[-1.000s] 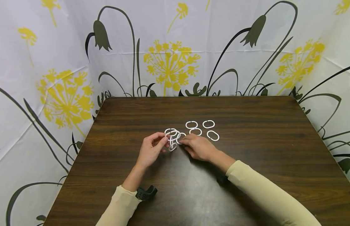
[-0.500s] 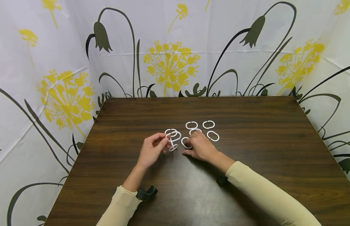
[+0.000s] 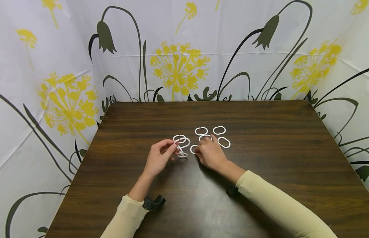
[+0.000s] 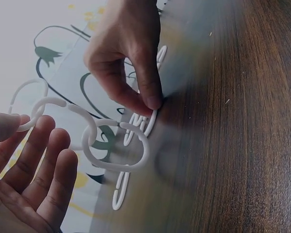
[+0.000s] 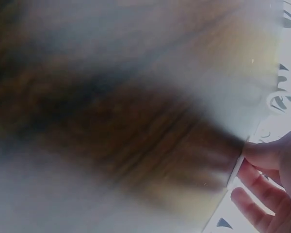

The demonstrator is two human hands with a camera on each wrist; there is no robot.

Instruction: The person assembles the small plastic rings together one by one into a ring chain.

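Note:
My left hand (image 3: 159, 157) pinches the end of a short chain of white plastic C-shaped links (image 4: 114, 166) between thumb and fingertips, the other fingers spread. The lowest link hangs close over the table in the head view. To its right, my right hand (image 3: 212, 153) pinches a loose white link (image 4: 153, 124) at its edge, thumb against fingertip, with the link partly hidden by the fingers. That link stands apart from the chain in the head view. In the right wrist view the same link (image 5: 235, 171) shows as a thin edge at the fingertips.
Several more white links lie flat behind and beside the right hand, among them a back left link (image 3: 195, 131) and a right link (image 3: 230, 144). One link (image 3: 179, 135) lies behind the chain. The brown wooden table (image 3: 276, 148) meets a flower-patterned curtain (image 3: 178, 29).
My right hand has drawn a loose link away from the chain, rightward and slightly nearer, and now pinches it. The chain's lowest link has swung flatter. The left hand has stayed in place.

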